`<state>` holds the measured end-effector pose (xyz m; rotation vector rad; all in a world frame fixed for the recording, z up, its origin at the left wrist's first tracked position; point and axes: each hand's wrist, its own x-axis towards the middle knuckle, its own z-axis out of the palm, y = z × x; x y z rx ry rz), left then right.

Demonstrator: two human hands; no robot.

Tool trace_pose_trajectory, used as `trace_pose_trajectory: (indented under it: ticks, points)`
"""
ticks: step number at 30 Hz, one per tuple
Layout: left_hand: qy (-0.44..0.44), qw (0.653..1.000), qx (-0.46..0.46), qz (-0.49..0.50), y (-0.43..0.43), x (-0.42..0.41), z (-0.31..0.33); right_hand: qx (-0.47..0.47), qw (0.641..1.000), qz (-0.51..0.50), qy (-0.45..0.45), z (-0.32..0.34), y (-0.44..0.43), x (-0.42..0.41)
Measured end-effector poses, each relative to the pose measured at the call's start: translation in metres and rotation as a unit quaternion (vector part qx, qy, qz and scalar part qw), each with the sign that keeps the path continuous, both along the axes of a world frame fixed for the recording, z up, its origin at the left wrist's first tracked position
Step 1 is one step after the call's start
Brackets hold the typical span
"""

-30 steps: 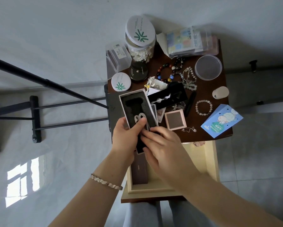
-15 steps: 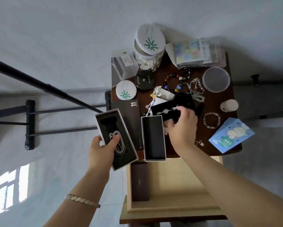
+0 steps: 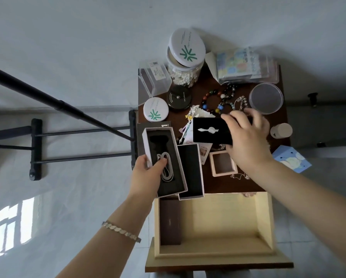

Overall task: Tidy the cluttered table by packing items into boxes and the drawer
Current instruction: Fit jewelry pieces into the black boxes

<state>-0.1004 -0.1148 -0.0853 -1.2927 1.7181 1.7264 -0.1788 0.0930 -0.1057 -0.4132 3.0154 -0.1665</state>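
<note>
My left hand (image 3: pixel 148 175) holds a long white box (image 3: pixel 164 159) with a black foam lining and a grey band inside, tilted over the table's left front corner. Its thumb presses on the band. Beside it lies a second long box part with a black inside (image 3: pixel 191 170), flat on the dark wooden table (image 3: pixel 244 186). My right hand (image 3: pixel 248 137) grips a black foam insert (image 3: pixel 210 130) with a white cut-out shape, lifted above the clutter. The pale wooden drawer (image 3: pixel 218 221) stands pulled out below, with a dark brown box (image 3: pixel 170 221) at its left.
A small pink square box (image 3: pixel 223 163), bead bracelets (image 3: pixel 218 101), a cotton-swab jar (image 3: pixel 185 57), two round tins, a clear lidded tub (image 3: pixel 266 98), a clear plastic box (image 3: pixel 155 81), a blue carton (image 3: pixel 291 161) and a packet stack crowd the table. A black metal rack (image 3: pixel 35 149) stands left.
My left hand swung the lined box out to the left, then back toward the table. My right hand left that box, reached to the middle of the table and picked up the black insert.
</note>
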Motion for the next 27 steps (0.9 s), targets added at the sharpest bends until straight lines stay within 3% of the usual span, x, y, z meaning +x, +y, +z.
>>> trace_pose_trajectory:
  ticks: [5, 8, 16, 18, 20, 22, 24, 25, 27]
  points:
    - [0.016, 0.996, 0.036, -0.081, 0.014, -0.003, 0.014, -0.174, 0.979, 0.101, -0.035, 0.054, 0.016, 0.024]
    - [0.023, 0.984, 0.088, -0.156, 0.021, -0.003, 0.025, -0.169, 0.96, 0.212, -0.073, 0.063, 0.023, 0.028]
    - [0.031, 0.94, 0.207, -0.269, 0.041, 0.009, 0.036, -0.136, 0.922, 0.345, -0.114, 0.068, 0.027, 0.03]
    - [0.028, 0.939, 0.208, -0.274, 0.047, 0.011, 0.035, -0.169, 0.935, 0.289, -0.118, 0.066, 0.031, 0.035]
    - [0.041, 0.946, 0.185, -0.262, 0.053, 0.013, 0.035, -0.275, 0.942, 0.13, -0.143, 0.072, 0.036, 0.039]
    - [0.049, 0.951, 0.168, -0.254, 0.058, 0.014, 0.037, -0.404, 0.888, -0.064, -0.211, 0.083, 0.04, 0.041]
    - [0.054, 0.95, 0.166, -0.258, 0.063, 0.015, 0.038, -0.504, 0.789, -0.206, -0.286, 0.088, 0.041, 0.047]
    - [0.058, 0.949, 0.168, -0.261, 0.065, 0.015, 0.038, -0.521, 0.756, -0.247, -0.309, 0.087, 0.037, 0.052]
    - [0.072, 0.947, 0.178, -0.258, 0.071, 0.016, 0.041, -0.522, 0.735, -0.296, -0.315, 0.082, 0.027, 0.064]
